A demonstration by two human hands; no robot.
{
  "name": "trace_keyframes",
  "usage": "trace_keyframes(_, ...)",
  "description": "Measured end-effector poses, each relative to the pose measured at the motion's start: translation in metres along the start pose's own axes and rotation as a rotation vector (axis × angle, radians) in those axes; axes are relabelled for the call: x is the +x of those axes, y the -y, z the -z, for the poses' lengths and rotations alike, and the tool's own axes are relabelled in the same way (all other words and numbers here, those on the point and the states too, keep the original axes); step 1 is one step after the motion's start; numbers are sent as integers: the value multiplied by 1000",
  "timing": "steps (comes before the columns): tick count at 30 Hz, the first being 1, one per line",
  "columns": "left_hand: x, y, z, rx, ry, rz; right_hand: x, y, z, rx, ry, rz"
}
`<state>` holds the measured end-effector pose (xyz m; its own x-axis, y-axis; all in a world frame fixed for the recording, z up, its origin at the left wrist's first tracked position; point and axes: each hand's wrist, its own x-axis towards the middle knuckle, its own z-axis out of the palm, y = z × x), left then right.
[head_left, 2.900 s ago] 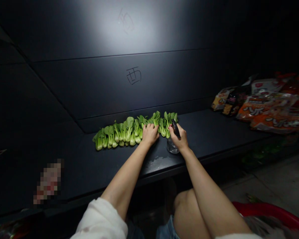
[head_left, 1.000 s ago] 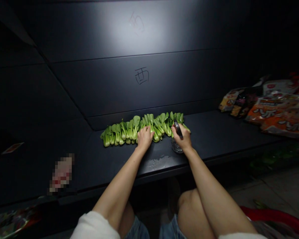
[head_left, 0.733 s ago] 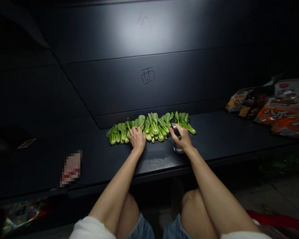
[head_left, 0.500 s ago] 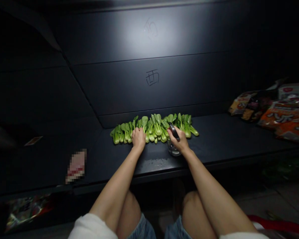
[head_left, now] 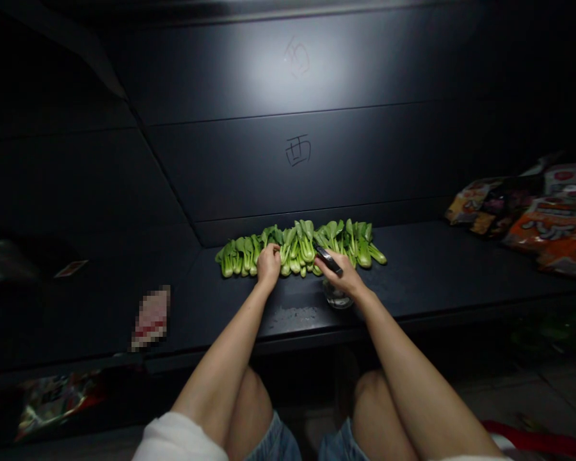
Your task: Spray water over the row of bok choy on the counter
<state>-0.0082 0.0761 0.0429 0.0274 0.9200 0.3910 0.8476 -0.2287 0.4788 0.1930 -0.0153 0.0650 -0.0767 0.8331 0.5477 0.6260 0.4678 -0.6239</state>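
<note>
A row of green bok choy (head_left: 303, 246) lies side by side along the back of the dark shelf, leaves toward the wall and pale stems toward me. My left hand (head_left: 269, 267) is closed among the plants left of the middle, its fingers curled on a bok choy and partly hidden. In my right hand (head_left: 346, 275) is a spray bottle with a black head (head_left: 329, 261) and a clear body. It is tilted, its head pointing at the leaves just right of the middle. The palm covers part of the bottle.
Orange snack bags (head_left: 557, 234) are piled at the right of the shelf (head_left: 413, 262). A blurred-out packet (head_left: 151, 318) and a small card (head_left: 71, 268) lie to the left. Water drops (head_left: 297, 315) wet the front edge. Behind rises a dark panelled wall (head_left: 240, 160).
The spray bottle has tilted, its head swinging left and its base shifting slightly toward me. My left hand stays at the bok choy, fingers curled a little differently. The view has shifted slightly.
</note>
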Motion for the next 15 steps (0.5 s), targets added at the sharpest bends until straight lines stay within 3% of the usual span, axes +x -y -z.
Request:
trace_keyframes(7, -5, 0, -2, 200, 40, -66, 1, 7, -5, 4, 72, 12)
trace_keyframes(15, -1, 11, -11, 67, -12, -61, 2, 15, -12, -19, 124, 40)
